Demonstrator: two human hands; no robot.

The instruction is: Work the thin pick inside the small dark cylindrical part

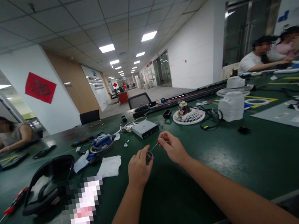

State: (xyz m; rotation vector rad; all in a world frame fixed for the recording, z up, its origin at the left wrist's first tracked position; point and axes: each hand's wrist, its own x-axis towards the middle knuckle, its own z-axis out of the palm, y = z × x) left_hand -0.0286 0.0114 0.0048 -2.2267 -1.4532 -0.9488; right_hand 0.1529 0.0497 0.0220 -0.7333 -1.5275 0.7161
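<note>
Between the thumb and fingers of my left hand [139,168] sits a small round dark part [150,155] with a paler face. My right hand [173,147] pinches a thin metal rod [155,146], which points left toward that part. Whether the rod's tip touches it is too small to tell. Both hands are closed above the green table [177,202]. Just beyond them lies a silver box like a disc drive [146,129]. Further back to the right, a white round fan grille [188,116] has a motor-like part standing on it.
Left of my hands lie a white cloth [109,166], a black strapped headset [49,184], and a red-and-black screwdriver [17,201]. A white plastic housing [232,106] and black cable [212,117] stand right. People sit at the far left and right.
</note>
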